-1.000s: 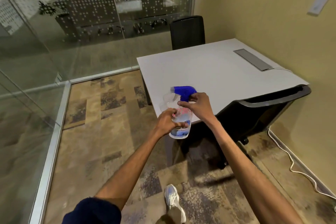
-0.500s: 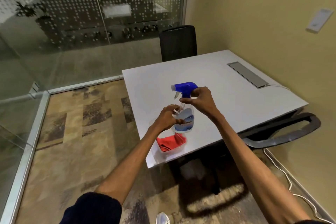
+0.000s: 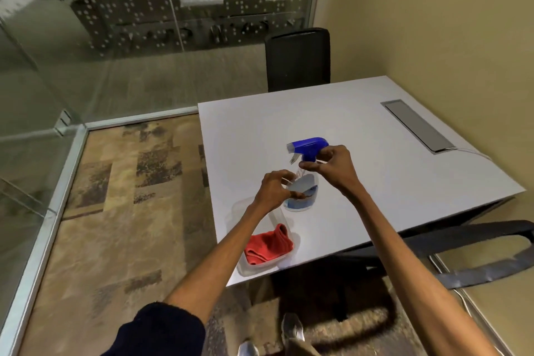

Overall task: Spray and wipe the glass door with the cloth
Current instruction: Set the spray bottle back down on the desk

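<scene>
Glass (image 3: pixel 101 81) in metal frames left of the table (image 3: pixel 361 130) and beyond its far edge, dotted frosting across the far panes. Patchy brown carpet (image 3: pixel 115 211) left of the table and under it. Yellow wall (image 3: pixel 448 23) along the table's right side. Black chair (image 3: pixel 297 58) pushed up to the table's far edge. Second chair (image 3: pixel 491 257) at its near right corner, dark rim showing below the edge. Grey slot (image 3: pixel 416 124) sunk in the table's right part, with a white cord (image 3: pixel 474 153) running from it toward the wall.

Two bare arms reaching over the table's near edge, dark sleeve (image 3: pixel 156 329) on the left one. Clear tub (image 3: pixel 261 267) on the table's near left corner. Red cloth (image 3: pixel 267 244) bunched inside the tub, untouched. Bottle (image 3: pixel 303 196) upright on the table's near half, just beyond the tub, base at the tabletop. Cannot tell whether set down or held just above. Left hand (image 3: pixel 273 189) curled round the bottle's body from the left side. Right hand (image 3: pixel 332 166) pinching the neck under the blue head (image 3: pixel 309 146), thumb and fingertips closed on it, nozzle aimed toward the table's left edge. Pale shoes (image 3: pixel 291 326) on the carpet below the table's near edge.
</scene>
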The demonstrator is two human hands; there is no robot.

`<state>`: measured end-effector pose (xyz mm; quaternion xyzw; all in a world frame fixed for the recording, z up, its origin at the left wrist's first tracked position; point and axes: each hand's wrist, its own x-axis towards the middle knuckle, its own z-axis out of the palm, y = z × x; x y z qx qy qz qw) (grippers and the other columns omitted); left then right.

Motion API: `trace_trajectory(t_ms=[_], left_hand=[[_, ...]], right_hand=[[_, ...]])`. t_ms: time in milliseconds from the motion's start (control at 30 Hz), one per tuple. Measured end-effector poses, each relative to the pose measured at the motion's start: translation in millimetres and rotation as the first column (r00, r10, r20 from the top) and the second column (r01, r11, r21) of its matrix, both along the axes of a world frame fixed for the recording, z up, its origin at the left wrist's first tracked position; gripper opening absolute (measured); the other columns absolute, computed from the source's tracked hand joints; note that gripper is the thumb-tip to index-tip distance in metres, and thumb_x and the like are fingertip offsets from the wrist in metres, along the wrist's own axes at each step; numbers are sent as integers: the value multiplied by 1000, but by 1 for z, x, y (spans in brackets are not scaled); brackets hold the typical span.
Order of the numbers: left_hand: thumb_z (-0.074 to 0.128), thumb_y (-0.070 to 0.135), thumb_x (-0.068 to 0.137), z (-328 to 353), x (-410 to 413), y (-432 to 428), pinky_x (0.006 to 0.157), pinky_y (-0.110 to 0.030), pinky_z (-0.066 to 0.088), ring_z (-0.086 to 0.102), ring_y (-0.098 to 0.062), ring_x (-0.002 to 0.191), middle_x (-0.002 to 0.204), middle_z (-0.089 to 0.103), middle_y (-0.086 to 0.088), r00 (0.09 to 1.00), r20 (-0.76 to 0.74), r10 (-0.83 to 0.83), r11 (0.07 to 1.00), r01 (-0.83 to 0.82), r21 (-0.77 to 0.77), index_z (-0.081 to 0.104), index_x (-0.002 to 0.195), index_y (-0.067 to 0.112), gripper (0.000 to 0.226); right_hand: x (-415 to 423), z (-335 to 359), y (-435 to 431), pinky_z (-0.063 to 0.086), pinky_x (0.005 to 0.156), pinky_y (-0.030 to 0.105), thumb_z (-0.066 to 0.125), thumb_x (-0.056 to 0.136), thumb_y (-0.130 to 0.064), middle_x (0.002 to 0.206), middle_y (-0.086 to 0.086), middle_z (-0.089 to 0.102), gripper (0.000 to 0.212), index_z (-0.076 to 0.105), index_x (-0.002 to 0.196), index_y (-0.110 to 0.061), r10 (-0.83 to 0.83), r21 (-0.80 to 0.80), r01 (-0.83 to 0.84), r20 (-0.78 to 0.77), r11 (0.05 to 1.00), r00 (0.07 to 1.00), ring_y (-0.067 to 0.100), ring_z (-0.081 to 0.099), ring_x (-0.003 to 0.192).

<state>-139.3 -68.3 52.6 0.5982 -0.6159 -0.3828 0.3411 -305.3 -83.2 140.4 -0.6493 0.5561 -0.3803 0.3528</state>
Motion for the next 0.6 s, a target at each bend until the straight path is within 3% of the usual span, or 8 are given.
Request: trace_trajectory(t_ms=[167, 267, 433, 600], left_hand=[[91, 28, 66, -18, -16, -33, 83, -28, 54, 65, -17, 90, 99, 71, -1, 998, -18, 53, 997, -52, 59, 70, 105, 8, 49], [91, 24, 66, -22, -13, -37, 81, -24, 52, 64, -17, 90, 99, 70, -2, 998, -31, 60, 997, -58, 56, 69, 105, 9, 47], [89, 24, 68, -44, -24, -53, 88, -31, 54, 64, -20, 96, 102, 68, 0, 994, -30, 101, 990, -98, 106, 68, 105, 14, 43], [87, 33, 66, -74, -39, -66, 86, -34, 53, 61, -17, 98, 106, 65, 8, 986, 65, 151, 974, -159, 161, 67, 106, 25, 46]], right_hand=[[-12, -21, -37, 50, 65, 8, 87, 73, -11, 94, 24, 73, 32, 72, 97, 5, -11, 39, 11, -14, 999, 1000, 33, 71, 91], [-8, -24, -37, 49, 65, 7, 88, 72, -12, 89, 25, 73, 32, 72, 93, 6, -1, 31, 1, 5, 1000, 1000, 32, 69, 83], [-18, -46, -55, 50, 64, 11, 89, 70, -13, 76, 19, 71, 27, 74, 85, 4, -18, 78, 15, 41, 997, 999, 27, 68, 71], [-26, -78, -69, 43, 57, 17, 89, 69, -11, 56, 0, 54, 26, 68, 74, 4, -71, 176, 61, 51, 982, 996, 5, 49, 49]])
